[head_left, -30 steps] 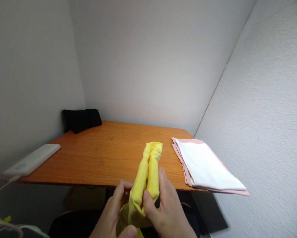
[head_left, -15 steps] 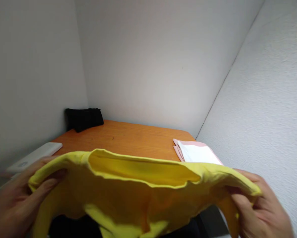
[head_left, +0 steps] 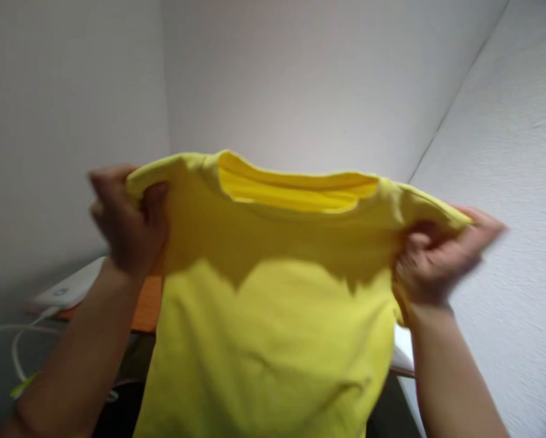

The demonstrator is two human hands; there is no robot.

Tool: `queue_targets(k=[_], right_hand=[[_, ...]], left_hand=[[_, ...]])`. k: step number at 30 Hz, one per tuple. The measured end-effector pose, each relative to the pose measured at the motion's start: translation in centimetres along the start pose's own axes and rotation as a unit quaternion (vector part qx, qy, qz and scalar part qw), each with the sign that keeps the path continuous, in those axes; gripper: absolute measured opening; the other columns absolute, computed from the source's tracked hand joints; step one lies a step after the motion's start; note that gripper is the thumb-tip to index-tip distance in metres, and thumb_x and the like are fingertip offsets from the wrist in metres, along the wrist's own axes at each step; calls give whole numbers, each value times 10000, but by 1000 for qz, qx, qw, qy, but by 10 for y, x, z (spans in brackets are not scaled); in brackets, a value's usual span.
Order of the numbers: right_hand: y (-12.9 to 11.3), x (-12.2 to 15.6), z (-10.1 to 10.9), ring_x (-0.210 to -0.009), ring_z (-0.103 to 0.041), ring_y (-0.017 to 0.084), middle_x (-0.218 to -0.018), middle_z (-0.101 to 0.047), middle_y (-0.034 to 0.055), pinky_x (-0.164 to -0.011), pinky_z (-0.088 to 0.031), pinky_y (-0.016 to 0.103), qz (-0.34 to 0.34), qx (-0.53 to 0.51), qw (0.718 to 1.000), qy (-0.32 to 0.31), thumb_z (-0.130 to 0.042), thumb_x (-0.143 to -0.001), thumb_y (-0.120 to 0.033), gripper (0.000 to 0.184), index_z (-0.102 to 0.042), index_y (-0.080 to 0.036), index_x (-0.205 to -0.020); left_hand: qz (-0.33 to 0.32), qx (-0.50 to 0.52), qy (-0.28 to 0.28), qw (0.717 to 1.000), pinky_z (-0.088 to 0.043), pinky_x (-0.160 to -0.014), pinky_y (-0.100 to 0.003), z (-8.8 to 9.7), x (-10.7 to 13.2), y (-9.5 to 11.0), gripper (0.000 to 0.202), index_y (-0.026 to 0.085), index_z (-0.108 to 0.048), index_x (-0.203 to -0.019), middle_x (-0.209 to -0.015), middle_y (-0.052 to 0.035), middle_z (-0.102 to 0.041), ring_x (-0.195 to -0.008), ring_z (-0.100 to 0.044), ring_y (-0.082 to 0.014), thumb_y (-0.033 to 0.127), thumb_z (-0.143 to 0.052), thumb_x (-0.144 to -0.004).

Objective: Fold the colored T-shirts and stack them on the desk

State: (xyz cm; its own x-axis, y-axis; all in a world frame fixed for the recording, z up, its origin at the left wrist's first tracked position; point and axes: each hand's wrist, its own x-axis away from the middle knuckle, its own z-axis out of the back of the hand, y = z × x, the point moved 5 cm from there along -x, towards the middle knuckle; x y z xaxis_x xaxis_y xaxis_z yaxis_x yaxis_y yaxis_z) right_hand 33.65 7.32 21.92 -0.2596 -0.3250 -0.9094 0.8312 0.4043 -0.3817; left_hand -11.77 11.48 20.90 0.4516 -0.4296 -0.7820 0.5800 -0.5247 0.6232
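Note:
A yellow T-shirt (head_left: 273,316) hangs stretched out in front of me, its round neck opening at the top and its lower end beyond the frame's bottom edge. My left hand (head_left: 133,222) grips it at the left shoulder and sleeve, fingers closed on the cloth. At the other shoulder, my right hand (head_left: 441,255) is likewise closed on the fabric. Both hands are slightly blurred. The shirt covers most of the table behind it.
Part of an orange-brown wooden table (head_left: 147,307) shows at the left. On it lies a white flat device (head_left: 69,289) with a white cable (head_left: 19,350) attached. Pale walls (head_left: 291,79) rise behind and on both sides. Something white (head_left: 403,344) peeks out at the right.
Both hands have risen and moved forward with the T-shirt, so its front now hangs down in view. The black item and most of the folded white-and-pink cloth are now hidden.

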Motion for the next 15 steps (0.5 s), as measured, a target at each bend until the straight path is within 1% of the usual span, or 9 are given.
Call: queue_targets(k=[1,2,3,4,6,8,9,12,15], right_hand=[[0,-22,-20,-1109,-569,272,-1284,-525,172,-890,-446,375,13,20,1000,-4,-385,-988,-406,505,-396,-126,-1408],[1,-41,-45,-1116,-569,285,-1278,-526,189,-895,-446,373,23,49,998,-34,-390,-979,-388,524,-378,-107,-1421],[5,-54,-73,-1128,-563,294,-1276,-535,187,-925,-446,379,27,75,993,-88,-406,-971,-365,507,-392,-124,-1417],[11,-59,-100,-1198,-515,299,-1365,-455,208,-975,-422,385,28,108,983,-146,-438,-959,-342,547,-343,-110,-1445],[23,-46,-142,-1262,-452,303,-1371,-441,232,-1033,-377,398,31,145,963,-225,-484,-937,-303,558,-356,-56,-1421],[34,-7,-169,-1252,-462,289,-1312,-507,215,-1043,-366,388,46,153,946,-282,-491,-929,-277,485,-437,-66,-1362],[39,19,-177,-1230,-483,287,-1280,-539,199,-1034,-372,390,52,155,936,-312,-495,-925,-275,451,-474,-87,-1334],[62,105,-194,-1259,-467,290,-1343,-513,200,-1049,-346,405,43,184,866,-463,-434,-962,-358,478,-460,-111,-1370],[85,168,-199,-1394,-299,321,-1502,-348,193,-1107,-255,454,7,200,797,-570,-353,-980,-508,614,-377,-123,-1456]], left_hand=[[-79,-135,-15,988,-400,-1007,-413,-20,-22,10,621,16,-363,-1310,-1289,-78,-538,-1252,-503,-240,499,-491,-941],[-101,-162,-33,981,-373,-1045,-420,-40,-42,13,559,48,-382,-1319,-1297,-98,-548,-1249,-502,-216,459,-479,-953],[-125,-190,-81,970,-335,-1088,-393,-61,-55,13,529,90,-372,-1362,-1393,-109,-485,-1304,-437,-198,401,-495,-953],[-142,-241,-138,950,-269,-1131,-422,-81,-61,9,553,69,-326,-1403,-1463,-140,-401,-1367,-346,-219,348,-491,-955],[-141,-272,-215,927,-241,-1145,-465,-105,-53,-10,537,54,-367,-1395,-1487,-174,-357,-1389,-298,-261,282,-530,-936],[-129,-280,-275,911,-345,-1082,-505,-115,-21,-34,455,84,-485,-1311,-1400,-165,-461,-1303,-425,-283,297,-575,-919],[-126,-279,-308,901,-415,-1026,-506,-117,1,-46,413,135,-529,-1271,-1351,-130,-513,-1232,-499,-271,327,-592,-911],[-105,-283,-397,867,-503,-925,-474,-114,70,-83,380,172,-560,-1235,-1272,-90,-569,-1102,-585,-248,370,-592,-912],[-73,-297,-471,827,-473,-970,-504,-111,116,-117,415,173,-544,-1271,-1325,-104,-547,-1161,-562,-264,384,-583,-916]])
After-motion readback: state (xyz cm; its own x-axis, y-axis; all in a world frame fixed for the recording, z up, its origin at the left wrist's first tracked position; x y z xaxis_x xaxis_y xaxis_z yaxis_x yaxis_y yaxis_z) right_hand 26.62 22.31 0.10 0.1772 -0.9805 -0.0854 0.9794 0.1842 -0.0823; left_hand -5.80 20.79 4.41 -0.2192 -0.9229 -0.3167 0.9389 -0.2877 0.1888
